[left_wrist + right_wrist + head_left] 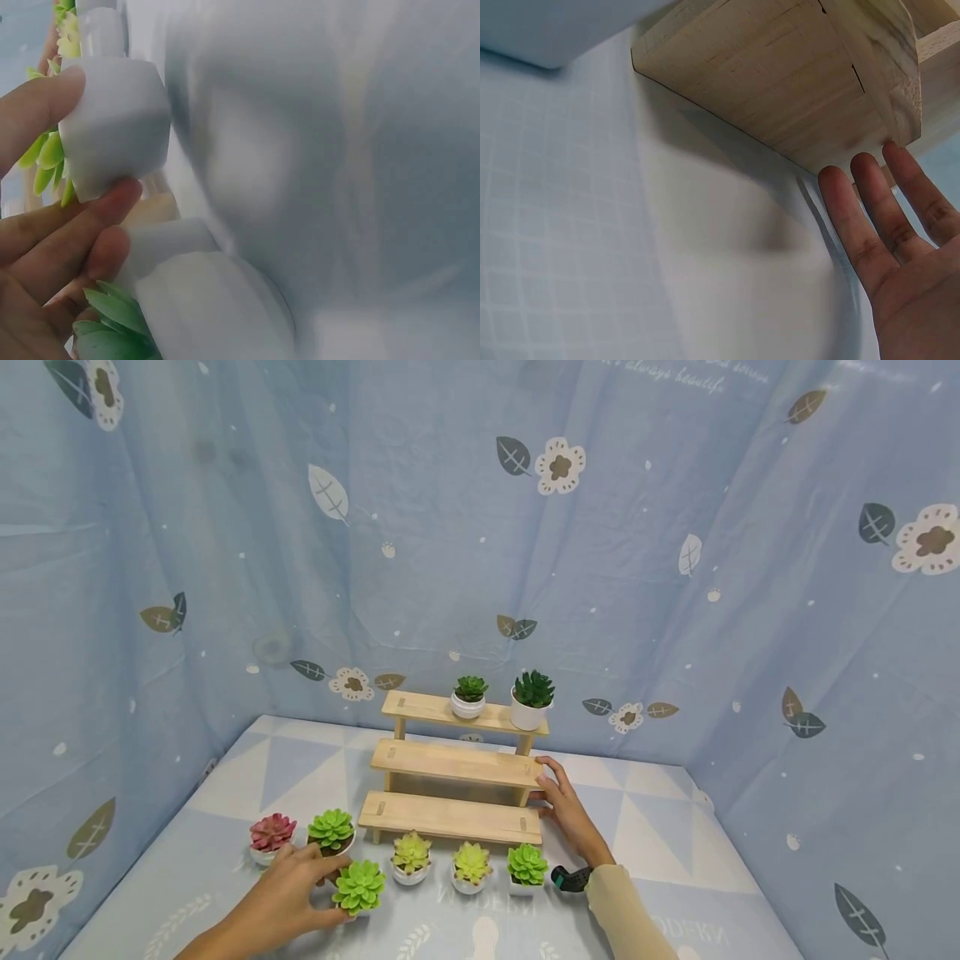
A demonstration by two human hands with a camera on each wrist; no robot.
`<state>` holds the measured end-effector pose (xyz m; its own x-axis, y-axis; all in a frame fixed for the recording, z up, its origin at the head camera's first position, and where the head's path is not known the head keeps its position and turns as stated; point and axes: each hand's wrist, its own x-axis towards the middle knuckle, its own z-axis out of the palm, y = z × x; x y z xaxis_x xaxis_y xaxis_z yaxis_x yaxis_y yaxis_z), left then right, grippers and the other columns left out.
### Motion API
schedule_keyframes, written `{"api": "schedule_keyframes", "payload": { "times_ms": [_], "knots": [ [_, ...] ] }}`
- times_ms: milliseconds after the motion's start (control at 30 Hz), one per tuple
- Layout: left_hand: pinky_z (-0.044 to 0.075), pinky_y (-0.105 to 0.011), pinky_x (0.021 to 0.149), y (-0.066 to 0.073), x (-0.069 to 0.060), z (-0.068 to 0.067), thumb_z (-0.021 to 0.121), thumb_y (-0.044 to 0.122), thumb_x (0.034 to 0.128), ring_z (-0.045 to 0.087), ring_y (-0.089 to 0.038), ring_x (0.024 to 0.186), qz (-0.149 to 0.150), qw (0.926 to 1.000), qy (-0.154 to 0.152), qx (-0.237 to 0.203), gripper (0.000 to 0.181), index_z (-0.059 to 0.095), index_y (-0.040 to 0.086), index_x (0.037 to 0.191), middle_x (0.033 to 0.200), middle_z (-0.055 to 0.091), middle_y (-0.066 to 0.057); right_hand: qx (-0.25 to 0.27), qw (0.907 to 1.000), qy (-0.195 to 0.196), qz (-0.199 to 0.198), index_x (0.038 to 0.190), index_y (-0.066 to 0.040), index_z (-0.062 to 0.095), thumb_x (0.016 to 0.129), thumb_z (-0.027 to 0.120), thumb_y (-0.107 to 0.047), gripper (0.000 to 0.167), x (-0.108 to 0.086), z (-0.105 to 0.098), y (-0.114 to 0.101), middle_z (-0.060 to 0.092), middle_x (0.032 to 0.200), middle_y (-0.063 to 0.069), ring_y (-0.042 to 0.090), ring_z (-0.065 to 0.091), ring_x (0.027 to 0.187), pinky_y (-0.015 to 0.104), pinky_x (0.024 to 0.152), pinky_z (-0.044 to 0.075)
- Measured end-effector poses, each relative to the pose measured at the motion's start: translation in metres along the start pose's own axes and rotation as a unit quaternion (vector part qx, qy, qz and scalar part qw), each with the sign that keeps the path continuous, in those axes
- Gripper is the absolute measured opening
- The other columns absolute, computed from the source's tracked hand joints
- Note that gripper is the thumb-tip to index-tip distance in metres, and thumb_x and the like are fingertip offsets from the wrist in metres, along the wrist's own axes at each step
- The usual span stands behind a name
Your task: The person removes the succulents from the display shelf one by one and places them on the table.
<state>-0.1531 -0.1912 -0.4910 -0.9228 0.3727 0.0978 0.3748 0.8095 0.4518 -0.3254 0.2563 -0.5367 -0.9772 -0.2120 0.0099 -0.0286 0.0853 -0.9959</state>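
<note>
Left hand (294, 887) pinching a bright-green potted succulent (359, 885); right hand (567, 810) at a wooden stand (450, 762).
White pot (116, 124) clamped between left thumb and fingertips; right fingers extended, slightly apart, touching the stand's end.

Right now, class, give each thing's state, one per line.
Three-tier pale wooden stand: upright
Light green succulent in white pot: pinched by left hand
Right hand: fingers extended, at stand's end
Two dark green succulents in white pots: on top shelf
Red succulent in white pot: upright on table
Two yellowish succulents in white pots: upright on table
Other two light green succulents: on table
</note>
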Motion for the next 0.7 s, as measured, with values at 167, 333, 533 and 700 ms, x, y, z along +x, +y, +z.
{"api": "schedule_keyframes", "payload": {
  "times_ms": [167, 333, 533, 700],
  "knots": [
    [0.025, -0.038, 0.071, 0.0000, -0.0004, 0.0018, 0.090, 0.056, 0.0696, 0.036, -0.005, 0.073, 0.000, 1.0000, 0.000, 0.004, 0.068, 0.076, 0.015, 0.121, 0.085, 0.054, 0.011, -0.003, 1.0000, 0.004, 0.001, 0.153, -0.036, 0.038, 0.105, 0.054, -0.051, 0.052, -0.0003, -0.0004, 0.0006, 0.051, 0.143, 0.019, 0.036, 0.059, 0.118, 0.041, 0.083, 0.050],
    [0.022, -0.038, 0.070, -0.0014, -0.0012, 0.0036, 0.089, 0.056, 0.0708, 0.034, -0.005, 0.073, 0.020, 0.9997, 0.005, 0.015, 0.067, 0.076, 0.015, 0.122, 0.088, 0.056, 0.012, -0.001, 1.0000, 0.002, 0.001, 0.152, -0.037, 0.038, 0.105, 0.054, -0.051, 0.052, 0.0004, -0.0005, 0.0016, 0.051, 0.143, 0.020, 0.036, 0.059, 0.117, 0.040, 0.084, 0.050],
    [0.025, -0.037, 0.072, -0.0022, 0.0002, 0.0022, 0.089, 0.053, 0.0720, 0.044, -0.003, 0.075, 0.015, 0.9998, -0.002, 0.013, 0.069, 0.074, 0.012, 0.125, 0.085, 0.057, 0.014, -0.005, 1.0000, -0.002, -0.001, 0.154, -0.033, 0.036, 0.107, 0.052, -0.050, 0.053, 0.0003, -0.0008, 0.0021, 0.049, 0.144, 0.020, 0.037, 0.058, 0.118, 0.041, 0.084, 0.051],
    [0.031, -0.038, 0.075, -0.0028, 0.0020, -0.0040, 0.090, 0.051, 0.0717, 0.052, -0.004, 0.080, 0.013, 0.9996, -0.014, -0.020, 0.070, 0.072, 0.013, 0.128, 0.088, 0.059, 0.016, -0.002, 1.0000, 0.001, -0.002, 0.153, -0.036, 0.037, 0.106, 0.052, -0.052, 0.052, -0.0002, 0.0002, 0.0008, 0.050, 0.143, 0.020, 0.036, 0.059, 0.117, 0.041, 0.084, 0.051]
  ]
}}
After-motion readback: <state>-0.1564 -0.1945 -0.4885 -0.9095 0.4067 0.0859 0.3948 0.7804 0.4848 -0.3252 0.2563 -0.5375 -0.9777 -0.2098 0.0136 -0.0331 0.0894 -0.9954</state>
